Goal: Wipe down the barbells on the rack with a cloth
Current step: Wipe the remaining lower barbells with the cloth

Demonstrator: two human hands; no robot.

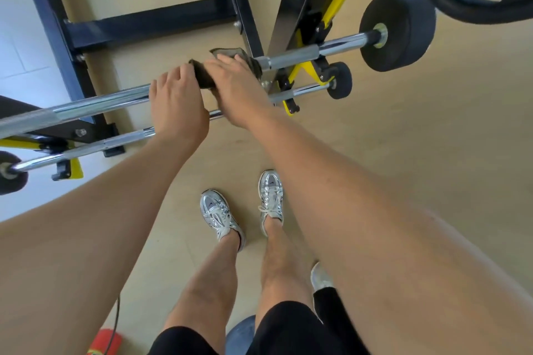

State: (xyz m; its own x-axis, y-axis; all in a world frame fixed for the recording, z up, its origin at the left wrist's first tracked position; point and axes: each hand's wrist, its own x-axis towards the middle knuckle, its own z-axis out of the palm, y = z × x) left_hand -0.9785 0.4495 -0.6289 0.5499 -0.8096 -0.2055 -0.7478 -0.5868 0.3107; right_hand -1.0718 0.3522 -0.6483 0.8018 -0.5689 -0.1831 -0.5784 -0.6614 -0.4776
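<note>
Mid-wipe on upper barbell [95, 102]: cloth [202, 78] wrapped round bar, clasped by right hand [236, 92]; left hand [176, 108] curled on bare steel just beside. Probably left: outer sleeve, lower barbell [121, 140].

Black shorts [184, 340] are worn, and silver-and-white laced trainers [219, 215] are seen on the feet, well below the fingers [173, 78]. Both forearms [115, 196] are left bare.

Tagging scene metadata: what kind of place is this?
Likely a gym or home workout room: a chrome barbell with a black weight plate sits on a black-and-yellow rack; the right hand holds a cloth on it.
</note>
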